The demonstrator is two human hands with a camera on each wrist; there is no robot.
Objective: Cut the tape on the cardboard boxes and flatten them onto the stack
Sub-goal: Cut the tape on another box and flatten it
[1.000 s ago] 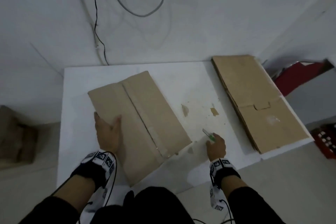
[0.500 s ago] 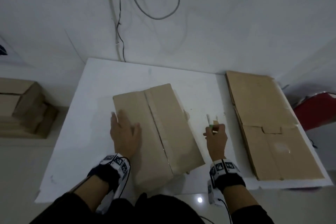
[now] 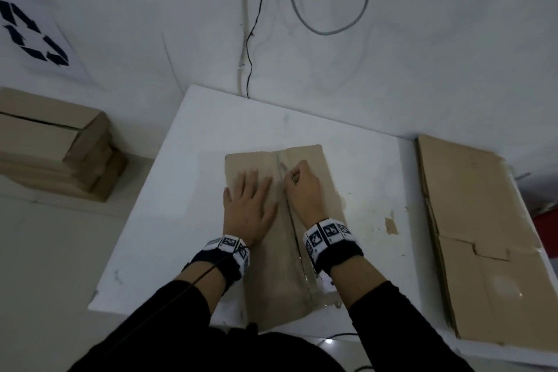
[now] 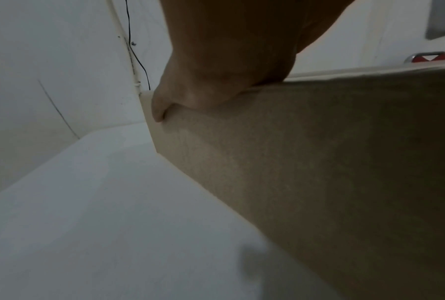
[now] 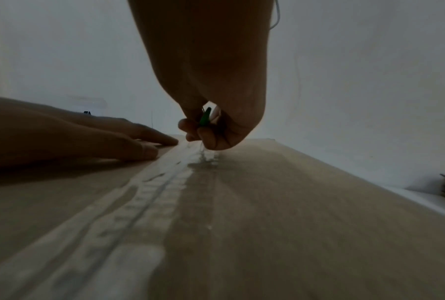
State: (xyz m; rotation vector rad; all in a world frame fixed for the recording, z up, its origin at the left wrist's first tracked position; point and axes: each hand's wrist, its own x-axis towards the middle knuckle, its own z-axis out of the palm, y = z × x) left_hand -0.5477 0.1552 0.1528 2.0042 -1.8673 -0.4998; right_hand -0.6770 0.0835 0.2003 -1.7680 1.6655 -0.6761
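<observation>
White walls, with loose cables [image 3: 302, 9] hanging down them, close in a white table [image 3: 187, 190] pushed against the back wall. On the middle of the table lies a closed cardboard box [image 3: 305, 275], its long side running away from the person, its two top flaps meeting at a centre seam covered by clear tape [image 5: 154, 192]. What the box holds cannot be seen, since the flaps are shut.

The left hand [image 3: 249, 208] lies flat on the left flap with fingers straight and spread, pressing down; in the left wrist view its thumb hooks over the box's left edge. The right hand [image 3: 302, 190] is curled round a small green-handled cutter [image 5: 205, 119], pinched between thumb and fingers, with the tip down at the taped seam toward the far end of the box.

Along the table's right edge sits a stack of flattened cardboard [image 3: 477, 235], well apart from the box. A scrap of brown cardboard [image 3: 391, 225] lies on the table between them. Off the table to the left stands a pile of closed boxes [image 3: 51, 142], and a sheet printed with a recycling symbol [image 3: 33, 33] hangs on the wall above it.
</observation>
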